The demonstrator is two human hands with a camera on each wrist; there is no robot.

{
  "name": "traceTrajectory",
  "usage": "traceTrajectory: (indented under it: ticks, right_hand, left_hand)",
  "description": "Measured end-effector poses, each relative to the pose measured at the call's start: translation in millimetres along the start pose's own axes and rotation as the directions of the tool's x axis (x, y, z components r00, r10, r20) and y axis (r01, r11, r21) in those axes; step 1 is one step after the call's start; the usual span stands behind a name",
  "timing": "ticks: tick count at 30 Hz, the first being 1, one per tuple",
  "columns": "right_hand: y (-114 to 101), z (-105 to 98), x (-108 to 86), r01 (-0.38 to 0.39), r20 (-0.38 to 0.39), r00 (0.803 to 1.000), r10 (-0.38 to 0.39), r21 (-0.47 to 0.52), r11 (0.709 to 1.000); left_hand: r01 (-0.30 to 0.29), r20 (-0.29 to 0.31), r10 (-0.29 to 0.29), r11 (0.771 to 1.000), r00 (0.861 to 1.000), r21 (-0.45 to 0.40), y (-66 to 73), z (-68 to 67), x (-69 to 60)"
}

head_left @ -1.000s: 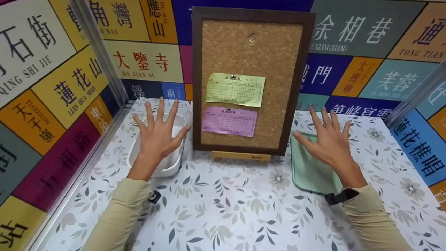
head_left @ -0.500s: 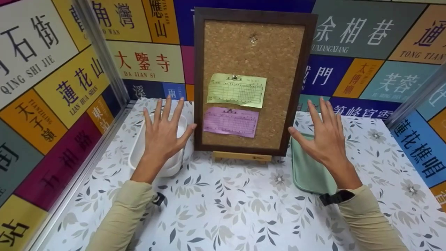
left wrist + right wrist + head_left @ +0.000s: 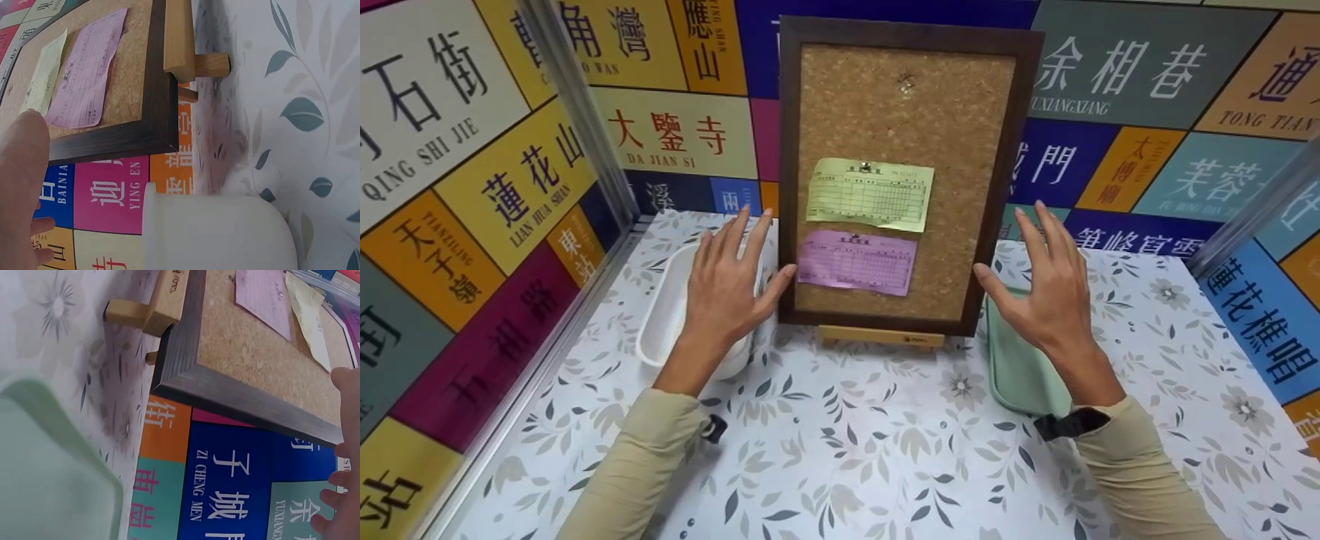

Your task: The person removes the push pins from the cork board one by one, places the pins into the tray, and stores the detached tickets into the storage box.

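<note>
A cork board (image 3: pixel 952 187) in a dark wooden frame stands upright on a small wooden easel (image 3: pixel 880 337). Pinned to it are a yellow-green form slip (image 3: pixel 870 195) and, just below, a purple form slip (image 3: pixel 855 262). My left hand (image 3: pixel 727 289) hovers beside the board's left edge, fingers extended and thumb toward the frame. On the other side my right hand (image 3: pixel 1050 292) is held likewise, its thumb near the right edge. Neither hand holds anything. Whether a thumb touches the frame I cannot tell.
A white tray (image 3: pixel 649 330) lies under my left hand, partly hidden by it. Under the right hand is a green tray (image 3: pixel 1016 382). The table (image 3: pixel 870 450) has a leaf-patterned cover. Walls with printed Chinese signs (image 3: pixel 675 135) enclose the left, back and right.
Both hands have moved inward toward the board's side edges, the left to the right and the right to the left. Their spread fingers have drawn closer together. The board and slips stay put.
</note>
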State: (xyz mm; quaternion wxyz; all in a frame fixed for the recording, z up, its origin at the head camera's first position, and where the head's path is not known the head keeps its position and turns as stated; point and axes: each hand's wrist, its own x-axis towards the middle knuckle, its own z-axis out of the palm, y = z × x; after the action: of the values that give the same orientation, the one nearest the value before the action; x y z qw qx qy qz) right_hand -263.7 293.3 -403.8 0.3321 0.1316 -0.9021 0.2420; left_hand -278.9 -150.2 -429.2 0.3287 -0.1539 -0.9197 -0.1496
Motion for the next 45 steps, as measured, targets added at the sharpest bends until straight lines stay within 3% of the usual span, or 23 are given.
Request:
traceTrajectory:
  ticks: [8, 19, 28, 37, 45]
  right_hand:
    - [-12.1, 8.0, 3.1, 0.059, -0.085, 0.995, -0.055, 0.046, 0.997]
    - [-23.5, 15.6, 5.5, 0.121, -0.137, 0.984, -0.113, 0.052, 0.991]
    - [-33.0, 20.8, 7.5, 0.131, -0.177, 0.978, -0.111, 0.106, 0.986]
    - [-44.6, 26.6, 8.1, 0.125, -0.194, 0.977, -0.091, 0.167, 0.978]
    - [-56.6, 32.8, 9.4, 0.123, -0.192, 0.978, -0.080, 0.222, 0.967]
  left_hand:
    - [-0.008, -0.017, 0.007, 0.999, 1.000, -0.040, 10.0, 3.8, 2.1]
    - [-0.012, -0.080, 0.000, 0.990, 0.997, -0.140, 24.2, 11.5, 8.6]
    - [0.034, -0.098, -0.057, 0.975, 0.994, -0.220, 32.5, 21.3, 10.9]
    - [0.117, -0.062, -0.137, 0.960, 0.989, -0.256, 40.4, 26.5, 12.7]
    - [0.133, -0.091, -0.162, 0.954, 0.983, -0.268, 42.9, 31.9, 16.6]
